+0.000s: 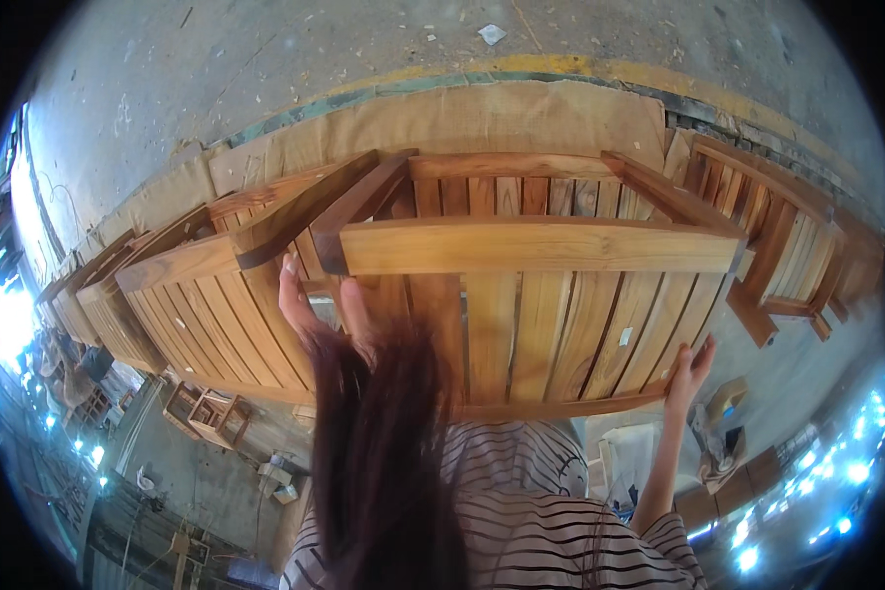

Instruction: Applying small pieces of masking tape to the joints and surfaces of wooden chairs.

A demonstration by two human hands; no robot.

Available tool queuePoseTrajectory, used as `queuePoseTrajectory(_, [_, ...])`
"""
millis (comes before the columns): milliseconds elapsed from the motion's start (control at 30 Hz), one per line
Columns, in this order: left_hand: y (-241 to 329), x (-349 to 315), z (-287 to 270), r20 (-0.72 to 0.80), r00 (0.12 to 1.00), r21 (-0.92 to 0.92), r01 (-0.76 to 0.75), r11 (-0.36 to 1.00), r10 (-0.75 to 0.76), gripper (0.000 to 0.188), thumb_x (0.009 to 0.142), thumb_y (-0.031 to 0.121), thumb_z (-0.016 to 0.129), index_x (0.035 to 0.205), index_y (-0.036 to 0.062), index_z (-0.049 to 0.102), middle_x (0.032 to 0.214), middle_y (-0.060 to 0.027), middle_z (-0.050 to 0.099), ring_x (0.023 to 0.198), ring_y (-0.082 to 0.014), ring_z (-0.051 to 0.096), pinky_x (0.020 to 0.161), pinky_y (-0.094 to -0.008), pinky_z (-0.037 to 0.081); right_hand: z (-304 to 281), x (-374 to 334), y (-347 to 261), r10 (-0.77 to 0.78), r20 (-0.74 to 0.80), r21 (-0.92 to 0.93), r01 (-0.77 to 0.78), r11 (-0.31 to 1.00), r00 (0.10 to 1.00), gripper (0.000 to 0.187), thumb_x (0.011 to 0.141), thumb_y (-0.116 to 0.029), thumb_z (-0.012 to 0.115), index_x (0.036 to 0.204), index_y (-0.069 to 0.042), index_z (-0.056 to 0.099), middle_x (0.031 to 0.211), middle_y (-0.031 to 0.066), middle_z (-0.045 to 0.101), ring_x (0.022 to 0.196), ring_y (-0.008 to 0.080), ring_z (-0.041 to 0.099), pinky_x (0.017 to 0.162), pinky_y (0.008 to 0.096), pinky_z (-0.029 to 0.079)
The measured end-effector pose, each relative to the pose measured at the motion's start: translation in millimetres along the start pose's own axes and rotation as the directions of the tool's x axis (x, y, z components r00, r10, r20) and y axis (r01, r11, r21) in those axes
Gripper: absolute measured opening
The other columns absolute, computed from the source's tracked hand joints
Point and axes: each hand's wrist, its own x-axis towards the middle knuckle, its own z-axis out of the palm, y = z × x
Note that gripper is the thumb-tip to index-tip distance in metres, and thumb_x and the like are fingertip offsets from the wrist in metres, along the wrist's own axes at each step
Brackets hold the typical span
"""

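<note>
In front of me stands a slatted wooden chair-like piece [538,247], with a pale front board, darker side bars and upright slats below. My left hand [326,313] is at its left end, beside the dark corner post. Two fingers point up and apart there; long dark hair hides the rest of the hand. At the lower right corner, my right hand [691,372] grips the edge of the same piece. A similar slatted wooden piece [179,264] stands close on the left, its side bar near my left fingers.
More slatted wooden pieces line up at the far left [118,317] and right [795,231]. Brown cardboard [442,117] lies behind the row, before a yellow floor stripe [560,65]. A small wooden frame [211,417] stands at the lower left, on the concrete floor [206,492].
</note>
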Motion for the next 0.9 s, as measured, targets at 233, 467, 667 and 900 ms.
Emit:
queuePoseTrajectory(233, [0.7, -25.0, -24.1, 0.385, 0.604, -0.314, 0.797, 0.516, -0.698, 0.074, 0.101, 0.057, 0.025, 0.151, 0.0021, 0.023, 0.156, -0.0134, 0.026, 0.145, -0.0262, 0.020, 0.116, -0.0400, 0.017, 21.8, 47.2, -53.6, 0.229, -0.017, 0.280, -0.215, 0.936, 0.973, 0.029, 0.096, -0.032, 0.061, 0.104, -0.005, 0.059, 0.102, 0.0029, 0.062, 0.095, 0.0120, 0.058, 0.083, 0.0276, 0.047])
queuePoseTrajectory(467, [24.7, -52.2, -48.1, 0.347, 0.660, -0.427, 0.744, 0.514, -0.667, 0.068, 0.102, 0.055, 0.023, 0.149, 0.0072, 0.027, 0.155, -0.0138, 0.026, 0.144, -0.0263, 0.023, 0.116, -0.0410, 0.018, -20.1, 52.0, -59.3, 0.134, -0.047, 0.376, -0.107, 0.921, 0.990, 0.028, 0.098, -0.034, 0.057, 0.102, -0.007, 0.058, 0.098, 0.0009, 0.061, 0.092, 0.0087, 0.058, 0.077, 0.0256, 0.049])
queuePoseTrajectory(667, [31.7, -112.4, -40.7, 0.322, 0.446, -0.706, 0.701, 0.102, -0.835, 0.054, 0.103, 0.053, 0.029, 0.144, 0.0185, 0.034, 0.141, -0.0121, 0.044, 0.128, -0.0263, 0.046, 0.107, -0.0402, 0.036, -37.2, 52.3, -5.9, 0.031, -0.170, 0.323, 0.026, 0.946, 0.985, 0.037, 0.100, -0.040, 0.052, 0.108, -0.004, 0.055, 0.103, 0.0062, 0.062, 0.094, 0.0172, 0.060, 0.082, 0.0309, 0.048])
queuePoseTrajectory(900, [52.7, -131.2, -83.0, 0.214, 0.470, -0.579, 0.767, 0.276, -0.856, 0.052, 0.101, 0.045, 0.043, 0.143, 0.0138, 0.036, 0.139, -0.0088, 0.042, 0.127, -0.0250, 0.046, 0.107, -0.0408, 0.035, -45.8, 11.1, 36.1, 0.031, -0.144, 0.450, 0.037, 0.892, 0.989, 0.038, 0.103, -0.042, 0.042, 0.101, -0.006, 0.052, 0.088, 0.0064, 0.057, 0.083, 0.0132, 0.054, 0.074, 0.0286, 0.044])
